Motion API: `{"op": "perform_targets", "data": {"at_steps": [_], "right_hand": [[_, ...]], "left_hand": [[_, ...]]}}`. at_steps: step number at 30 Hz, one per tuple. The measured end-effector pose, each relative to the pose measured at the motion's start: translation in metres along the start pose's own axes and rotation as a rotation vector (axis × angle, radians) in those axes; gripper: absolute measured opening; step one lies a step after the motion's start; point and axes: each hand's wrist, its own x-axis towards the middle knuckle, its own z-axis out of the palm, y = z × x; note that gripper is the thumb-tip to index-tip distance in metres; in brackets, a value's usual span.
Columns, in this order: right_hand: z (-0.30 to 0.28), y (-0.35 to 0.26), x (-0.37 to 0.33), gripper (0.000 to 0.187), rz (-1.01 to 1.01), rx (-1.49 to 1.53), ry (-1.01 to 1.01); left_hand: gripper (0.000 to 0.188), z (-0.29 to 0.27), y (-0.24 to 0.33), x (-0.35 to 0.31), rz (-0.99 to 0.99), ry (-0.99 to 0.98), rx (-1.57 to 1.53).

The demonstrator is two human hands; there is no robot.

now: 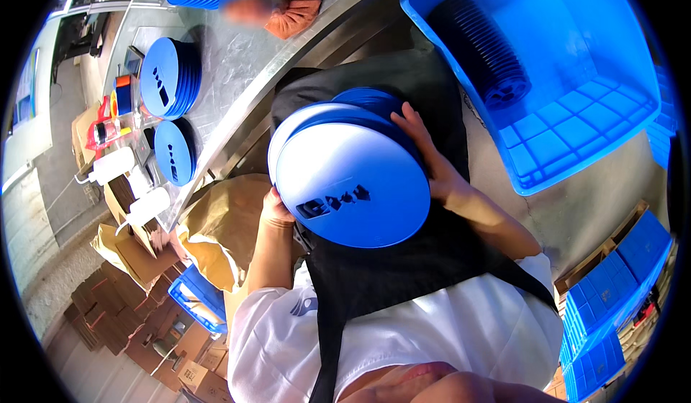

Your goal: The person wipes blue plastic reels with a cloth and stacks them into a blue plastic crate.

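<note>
Between my two hands is a stack of blue plastic discs (353, 165), held tilted in front of my black apron. The top disc is broad, bright with glare, and has a small group of dark cut-outs or marks near its lower edge. More disc rims fan out behind it at the far side. My left hand (277, 207) grips the stack's left edge, its fingers partly hidden beneath. My right hand (430, 151) holds the right rim, fingers reaching along the edge.
A metal table (237, 57) at the far left carries stacked blue discs (169, 79) and a smaller blue stack (175, 152). Another person's blurred hand (252, 7) with an orange cuff is there. Right stands a blue tub (568, 108) holding a row of dark discs (482, 50). Cardboard boxes (205, 385) lie lower left.
</note>
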Motion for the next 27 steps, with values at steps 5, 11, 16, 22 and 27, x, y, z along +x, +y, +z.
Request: {"op": "perform_targets", "data": {"at_steps": [5,11,16,22,27], "right_hand": [[-0.005,-0.012,0.011,0.11,0.073,0.341,-0.03],[0.003,-0.006,-0.004,0.119,0.05,0.22,-0.059],[0.007,0.0,-0.01,0.121,0.097,0.253,-0.052],[-0.019,-0.029,0.002,0.119,0.031,0.402,0.022],[-0.129,-0.056,-0.031,0.092,0.099,0.371,0.346]], "left_hand": [[0.08,-0.009,0.002,0.006,-0.104,-0.039,0.004],[0.099,-0.016,-0.015,-0.006,-0.061,-0.059,0.067],[0.097,-0.004,-0.016,-0.011,-0.067,-0.059,0.071],[0.095,0.074,0.022,0.018,0.026,-0.135,0.281],[0.083,0.194,-0.005,0.103,0.085,-0.304,0.381]]}}
